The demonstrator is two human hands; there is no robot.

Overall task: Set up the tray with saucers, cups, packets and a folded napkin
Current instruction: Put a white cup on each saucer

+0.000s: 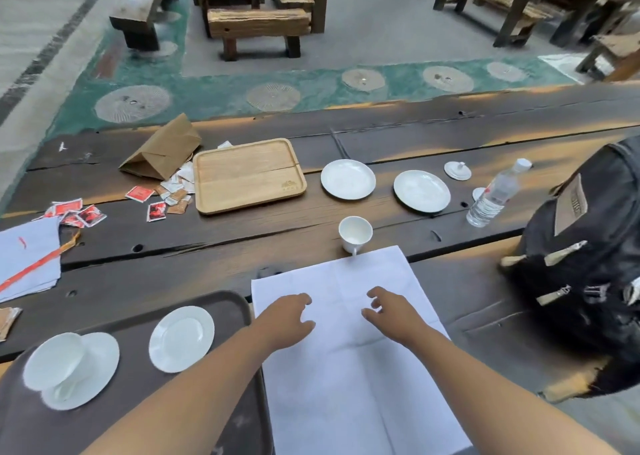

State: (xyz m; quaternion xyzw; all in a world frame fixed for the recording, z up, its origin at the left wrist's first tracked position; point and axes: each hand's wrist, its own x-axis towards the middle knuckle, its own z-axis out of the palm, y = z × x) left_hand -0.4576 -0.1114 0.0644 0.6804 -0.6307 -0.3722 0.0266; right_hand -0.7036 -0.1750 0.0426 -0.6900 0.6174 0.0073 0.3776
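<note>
White creased rectangular napkin [346, 378] is spread flat on the dark wooden worktop [207, 246], touched by left hand [287, 319] and right hand [391, 312], fingers loosely bent, nothing gripped.

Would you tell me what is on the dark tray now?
A left saucer bearing a cup and a bare right saucer. The left forearm hides part of the tray.

Napkin [346, 333] right of tray [221, 304]; cup [355, 233] behind.
</note>
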